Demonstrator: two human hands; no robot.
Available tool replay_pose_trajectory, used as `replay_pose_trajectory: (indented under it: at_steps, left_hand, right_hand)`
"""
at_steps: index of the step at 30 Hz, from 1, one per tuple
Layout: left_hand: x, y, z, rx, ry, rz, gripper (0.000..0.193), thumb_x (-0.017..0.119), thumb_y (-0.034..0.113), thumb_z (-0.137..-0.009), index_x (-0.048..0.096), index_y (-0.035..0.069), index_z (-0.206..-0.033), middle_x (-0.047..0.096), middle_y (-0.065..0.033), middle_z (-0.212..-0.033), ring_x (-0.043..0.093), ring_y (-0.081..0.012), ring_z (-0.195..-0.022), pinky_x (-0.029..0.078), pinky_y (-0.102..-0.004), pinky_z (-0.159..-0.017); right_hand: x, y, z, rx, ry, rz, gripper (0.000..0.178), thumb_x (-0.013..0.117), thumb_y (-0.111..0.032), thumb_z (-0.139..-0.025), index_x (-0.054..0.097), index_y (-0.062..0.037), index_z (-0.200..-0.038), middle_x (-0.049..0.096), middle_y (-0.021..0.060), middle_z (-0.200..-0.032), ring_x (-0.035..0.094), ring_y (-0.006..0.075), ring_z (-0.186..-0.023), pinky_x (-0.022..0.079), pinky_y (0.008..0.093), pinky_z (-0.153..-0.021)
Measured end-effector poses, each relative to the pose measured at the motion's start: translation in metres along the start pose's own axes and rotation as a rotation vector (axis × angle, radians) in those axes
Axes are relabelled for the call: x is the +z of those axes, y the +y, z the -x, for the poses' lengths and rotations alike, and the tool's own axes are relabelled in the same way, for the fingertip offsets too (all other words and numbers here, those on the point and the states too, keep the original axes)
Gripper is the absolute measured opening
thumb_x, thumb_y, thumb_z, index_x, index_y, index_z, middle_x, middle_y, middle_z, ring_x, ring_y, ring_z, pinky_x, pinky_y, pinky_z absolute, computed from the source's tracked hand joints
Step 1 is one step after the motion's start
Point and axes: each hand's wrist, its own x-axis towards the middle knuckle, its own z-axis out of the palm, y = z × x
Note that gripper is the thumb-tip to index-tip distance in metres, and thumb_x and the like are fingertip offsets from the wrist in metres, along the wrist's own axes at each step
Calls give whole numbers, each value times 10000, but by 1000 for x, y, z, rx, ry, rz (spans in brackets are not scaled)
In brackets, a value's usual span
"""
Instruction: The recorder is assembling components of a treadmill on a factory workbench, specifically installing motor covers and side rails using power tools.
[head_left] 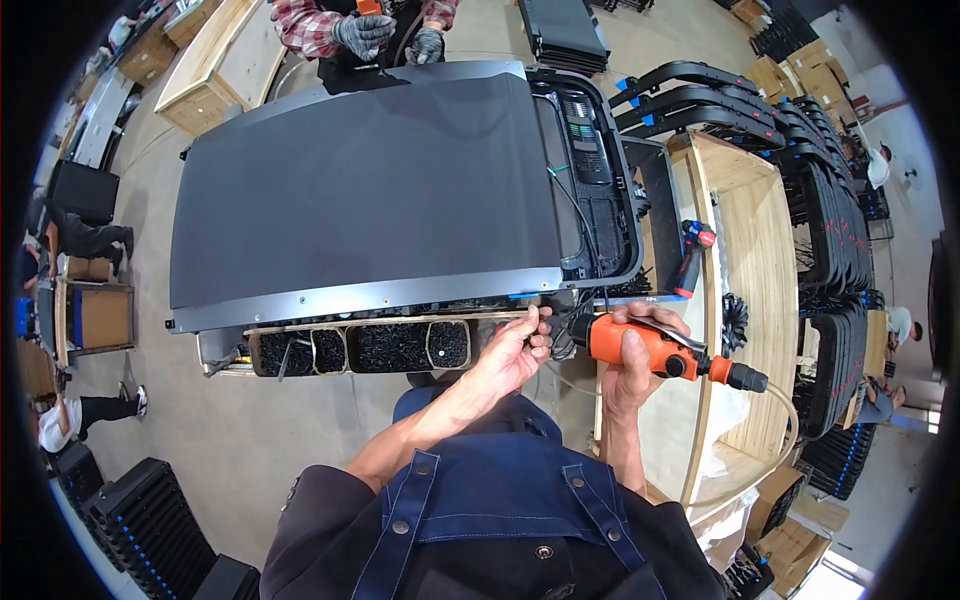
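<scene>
A large treadmill (370, 190) with a black running belt lies flat before me, its motor bay open at the right end. My right hand (630, 365) is closed around an orange air screwdriver (650, 355) with a hose at its rear, its tip pointing left at the treadmill's near right corner. My left hand (515, 350) pinches something small at the near edge, right by the tool's tip; what it holds is too small to tell. Black screws fill the compartments of a narrow parts tray (360, 347) under the near edge.
Across the treadmill a person in a plaid shirt and grey gloves (365, 35) works at the far edge. A wooden rack (750, 250) with a red cordless drill (692, 255) stands at the right. Stacks of black frames (830, 200) lie beyond it. Other people stand around the floor.
</scene>
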Motion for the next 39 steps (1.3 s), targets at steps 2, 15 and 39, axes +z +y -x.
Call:
replay_pose_trajectory:
  at_steps: [2, 15, 39]
  left_hand:
    - [8, -2, -8, -4, 10, 35, 269, 603, 273, -1007, 586, 36, -1136, 527, -11, -834, 486, -93, -645, 422, -219, -537]
    - [6, 3, -65, -102, 35, 244, 342, 525, 377, -1038, 596, 56, -1132, 493, 23, -776, 404, -85, -606, 355, -229, -520]
    - [-16, 26, 59, 45, -77, -594, 353, 635, 366, -995, 648, 36, -1117, 654, -19, -900, 484, -11, -630, 371, -167, -509]
  right_hand:
    - [11, -2, -6, -18, 41, 38, 443, 714, -30, -804, 498, -58, -1190, 622, 173, -1091, 638, 255, -932, 527, 457, -914]
    - [43, 29, -47, 15, -204, 356, 431, 682, 87, -796, 498, 6, -1176, 662, 178, -1080, 691, 231, -919, 578, 376, -871]
    - [52, 43, -65, 96, -492, 314, 424, 696, 147, -715, 547, -32, -1070, 666, 146, -985, 678, 208, -832, 596, 382, -788]
